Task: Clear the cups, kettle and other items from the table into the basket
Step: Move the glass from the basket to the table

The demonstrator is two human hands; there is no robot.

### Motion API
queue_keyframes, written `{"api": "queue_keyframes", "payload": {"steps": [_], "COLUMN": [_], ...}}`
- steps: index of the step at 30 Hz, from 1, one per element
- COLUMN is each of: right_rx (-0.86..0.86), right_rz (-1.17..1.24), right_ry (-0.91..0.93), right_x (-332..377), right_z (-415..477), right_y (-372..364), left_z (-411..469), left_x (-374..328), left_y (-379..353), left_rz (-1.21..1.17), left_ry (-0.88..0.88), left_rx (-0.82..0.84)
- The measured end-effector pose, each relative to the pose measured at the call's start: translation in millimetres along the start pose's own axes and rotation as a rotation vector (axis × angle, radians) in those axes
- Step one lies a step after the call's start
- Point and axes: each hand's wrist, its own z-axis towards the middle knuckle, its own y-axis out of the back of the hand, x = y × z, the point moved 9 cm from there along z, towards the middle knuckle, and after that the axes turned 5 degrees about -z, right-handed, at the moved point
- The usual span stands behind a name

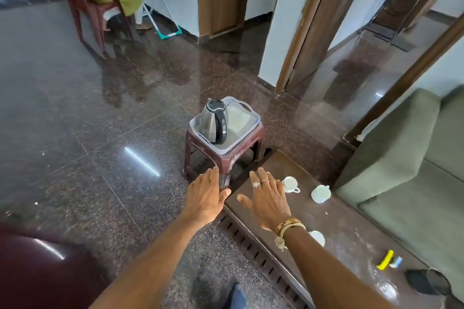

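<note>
Kettle (215,121) already in basket (247,108) on stool (226,161). Three cups remain on worktop (346,241).

Left hand (207,195), right hand (267,199): grip wide, fingers spread, holding nothing. Right hovers beside nearest cup (290,184).

Step in hand: cups. Next move likely needs right grip round nearest cup, carried to basket space beside kettle.

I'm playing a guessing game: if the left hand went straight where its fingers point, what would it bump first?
Probably the stool: its near leg stands just beyond the left hand. Depth is unclear, so the hand might pass above it.
</note>
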Motion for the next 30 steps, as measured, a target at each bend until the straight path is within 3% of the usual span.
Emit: {"api": "queue_keyframes", "payload": {"steps": [14,20,30], "right_rx": [-0.064,0.030,0.056], "right_rz": [0.067,0.069,0.100], "right_ry": [0.049,0.029,-0.122], "right_x": [-20.1,-9.6,-1.8], "right_z": [116.4,149.4,201.8], "right_y": [16.2,-9.4,-11.0], "left_z": [95.0,124.9,198.6], "left_x": [16.3,48.2,75.4], "left_y": [11.8,-6.6,-5.7], "left_rz": [-0.047,-0.042,-0.075], "left_ry": [0.122,0.140,0.006], "left_rx": [-0.036,0.036,0.095]}}
